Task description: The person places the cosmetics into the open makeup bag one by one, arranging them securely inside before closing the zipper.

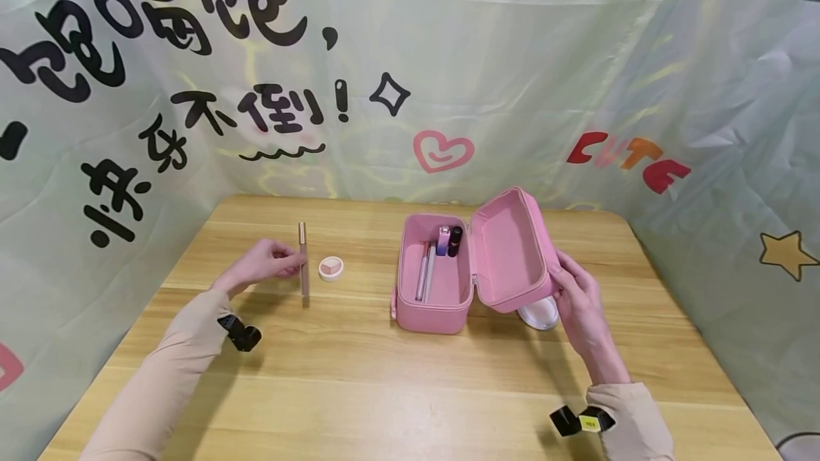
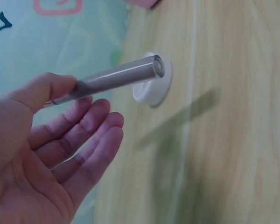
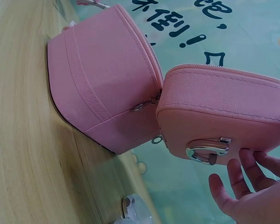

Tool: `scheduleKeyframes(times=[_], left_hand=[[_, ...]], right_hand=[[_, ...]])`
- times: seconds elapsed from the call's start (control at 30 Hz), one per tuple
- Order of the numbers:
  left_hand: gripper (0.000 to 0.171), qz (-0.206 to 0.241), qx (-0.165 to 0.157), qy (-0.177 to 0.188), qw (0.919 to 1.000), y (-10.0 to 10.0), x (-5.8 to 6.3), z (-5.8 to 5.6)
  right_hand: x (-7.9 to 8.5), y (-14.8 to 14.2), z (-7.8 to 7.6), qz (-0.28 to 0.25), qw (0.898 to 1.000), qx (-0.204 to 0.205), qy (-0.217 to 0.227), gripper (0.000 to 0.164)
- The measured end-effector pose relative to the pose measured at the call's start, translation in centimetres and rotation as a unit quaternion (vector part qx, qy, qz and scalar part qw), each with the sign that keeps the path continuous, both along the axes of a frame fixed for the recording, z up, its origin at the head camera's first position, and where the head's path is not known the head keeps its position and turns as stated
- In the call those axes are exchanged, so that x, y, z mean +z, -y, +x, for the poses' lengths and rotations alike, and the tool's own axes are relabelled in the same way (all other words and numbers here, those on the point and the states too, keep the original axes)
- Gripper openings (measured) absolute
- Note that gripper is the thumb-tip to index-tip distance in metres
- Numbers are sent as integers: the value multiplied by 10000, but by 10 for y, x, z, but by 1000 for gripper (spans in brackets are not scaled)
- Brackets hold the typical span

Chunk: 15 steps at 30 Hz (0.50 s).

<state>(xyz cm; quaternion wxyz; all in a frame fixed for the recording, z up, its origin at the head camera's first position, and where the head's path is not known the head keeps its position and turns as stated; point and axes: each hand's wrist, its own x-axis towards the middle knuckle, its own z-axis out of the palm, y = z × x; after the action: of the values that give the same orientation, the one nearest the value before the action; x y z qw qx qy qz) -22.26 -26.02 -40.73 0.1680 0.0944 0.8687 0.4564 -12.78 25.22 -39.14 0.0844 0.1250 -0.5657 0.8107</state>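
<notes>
Right sleeve (image 1: pixel 635 424) nearest; right hand (image 1: pixel 579 304) grips lid (image 1: pixel 512 251), left hand (image 1: pixel 265 262) pinches tube (image 1: pixel 304 279). Seemingly packing; next: carry tube to case (image 1: pixel 432 317).

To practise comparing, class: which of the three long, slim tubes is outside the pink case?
The gold-capped tube, held in the left grip; the other two slim tubes are inside the open pink case.

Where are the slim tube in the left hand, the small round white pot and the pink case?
Slim tube (image 2: pixel 117 77), left wrist view, on its barrel.
Small round white pot (image 1: pixel 331 267), head view, on its top face.
Pink case (image 1: pixel 432 319), head view, on its front wall.
</notes>
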Motion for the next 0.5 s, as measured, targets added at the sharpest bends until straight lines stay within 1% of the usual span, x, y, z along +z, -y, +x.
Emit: scheduleKeyframes(times=[0.2,0.3,0.4,0.5], left_hand=[[36,-164,-102,-437,9989,-14,9,0],[35,-48,-169,-551,9983,-20,13,0],[35,129,-164,-548,9983,-27,18,1],[35,214,-170,-635,9976,-33,23,1]], right_hand=[[0,0,0,19,10000,6,9,34],[0,0,0,13,10000,2,7,34],[0,0,0,4,10000,-6,7,34],[0,0,0,-5,10000,-17,11,33]])
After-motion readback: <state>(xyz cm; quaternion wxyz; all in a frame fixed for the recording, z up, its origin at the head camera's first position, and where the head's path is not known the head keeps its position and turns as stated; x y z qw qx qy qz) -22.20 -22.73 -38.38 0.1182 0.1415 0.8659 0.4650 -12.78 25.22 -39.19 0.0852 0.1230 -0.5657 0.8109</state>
